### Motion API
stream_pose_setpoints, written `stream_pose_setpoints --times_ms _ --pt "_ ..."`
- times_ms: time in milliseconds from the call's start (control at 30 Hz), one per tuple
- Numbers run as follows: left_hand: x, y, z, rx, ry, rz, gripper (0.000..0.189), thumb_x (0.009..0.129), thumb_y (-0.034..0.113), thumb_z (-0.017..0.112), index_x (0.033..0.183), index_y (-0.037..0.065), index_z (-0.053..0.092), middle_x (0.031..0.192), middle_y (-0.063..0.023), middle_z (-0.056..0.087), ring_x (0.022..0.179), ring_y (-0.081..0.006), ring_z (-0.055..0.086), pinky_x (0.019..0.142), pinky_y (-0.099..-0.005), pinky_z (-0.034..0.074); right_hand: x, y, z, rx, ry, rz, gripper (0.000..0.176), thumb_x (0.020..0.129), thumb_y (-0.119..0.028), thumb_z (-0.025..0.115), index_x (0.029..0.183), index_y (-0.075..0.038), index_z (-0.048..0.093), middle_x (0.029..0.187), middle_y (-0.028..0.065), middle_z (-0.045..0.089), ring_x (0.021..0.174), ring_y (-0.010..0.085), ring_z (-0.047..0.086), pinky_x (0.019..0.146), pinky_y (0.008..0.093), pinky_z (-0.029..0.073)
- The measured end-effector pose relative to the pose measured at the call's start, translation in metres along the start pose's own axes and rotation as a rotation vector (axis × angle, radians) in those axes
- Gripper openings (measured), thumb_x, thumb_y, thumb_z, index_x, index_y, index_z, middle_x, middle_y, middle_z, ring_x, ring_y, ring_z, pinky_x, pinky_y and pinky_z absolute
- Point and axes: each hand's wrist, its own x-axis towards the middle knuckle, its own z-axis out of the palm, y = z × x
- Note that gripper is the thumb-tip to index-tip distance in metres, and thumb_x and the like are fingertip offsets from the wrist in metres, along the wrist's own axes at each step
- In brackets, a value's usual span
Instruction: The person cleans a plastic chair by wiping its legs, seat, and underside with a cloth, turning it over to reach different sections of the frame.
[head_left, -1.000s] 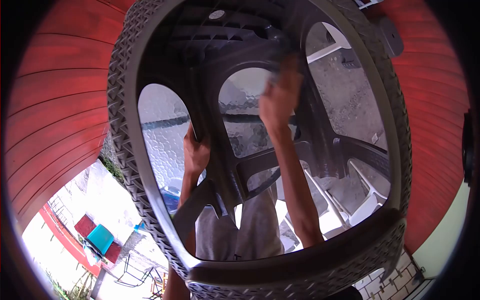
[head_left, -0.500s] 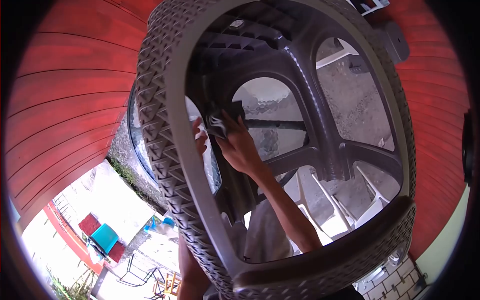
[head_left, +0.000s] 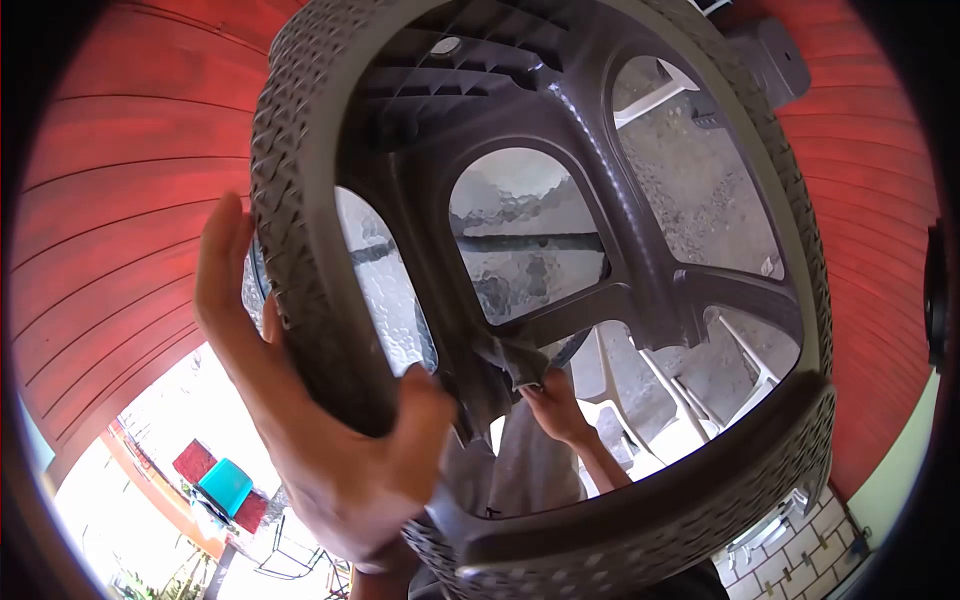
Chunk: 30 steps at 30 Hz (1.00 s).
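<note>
A dark brown plastic chair (head_left: 650, 290) with a woven-pattern rim fills the middle of the view, its hollow underside and legs facing me. My left hand (head_left: 335, 455) straddles the chair's left rim, thumb inside and fingers outside; the thumb is blurred. Through the frame's opening, my right hand (head_left: 560, 405) is closed on a dark grey cloth (head_left: 515, 362). That cloth lies against the lower part of a chair leg, near the lower left of the opening. Part of the right forearm is hidden behind the lower rim.
Red plank walls (head_left: 130, 200) curve up on both sides. Behind the chair's openings are a textured glass surface (head_left: 520, 265) and several white chair legs (head_left: 660, 390). A teal seat (head_left: 226, 485) stands outside at lower left. Brick-pattern tiles (head_left: 800, 555) show at lower right.
My left hand has come from behind the chair's left side to its outer rim. My right hand has moved down and right with the cloth. The chair has shifted slightly left.
</note>
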Motion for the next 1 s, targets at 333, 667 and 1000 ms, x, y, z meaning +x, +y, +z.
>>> stream_pose_setpoints --times_ms 333,667,1000 --pt "-0.006 -0.07 -0.022 -0.367 0.097 -0.067 0.098 0.057 0.013 0.067 0.148 0.0 0.033 0.146 -0.0194 0.044 0.112 -0.0294 0.059 0.09 -0.0351 0.051 0.01 0.04 -0.007 0.307 0.274 -0.107 0.039 0.098 -0.008 0.059 0.135 0.003 0.061 0.128 0.0162 0.069 0.12 0.0259 0.064 0.102 0.035 0.047" --pt "-0.001 -0.154 0.067 -0.538 -0.026 -0.163 0.097 0.067 -0.013 0.044 0.16 0.007 0.027 0.155 -0.0186 0.039 0.098 -0.0204 0.063 0.07 -0.0276 0.05 0.009 0.0 -0.03 0.236 0.349 -0.142 0.047 0.101 -0.017 0.052 0.144 0.003 0.052 0.145 0.0186 0.056 0.135 0.0302 0.052 0.113 0.0402 0.037" --pt "0.007 -0.275 0.091 0.01 -0.012 0.004 0.061 0.093 -0.003 0.054 0.152 0.0 0.038 0.138 -0.0258 0.058 0.127 -0.0398 0.057 0.109 -0.0419 0.042 -0.033 0.045 -0.074 0.098 0.692 -0.001 0.055 0.101 -0.02 0.051 0.149 0.004 0.045 0.153 0.0212 0.047 0.142 0.0356 0.044 0.117 0.0454 0.031"
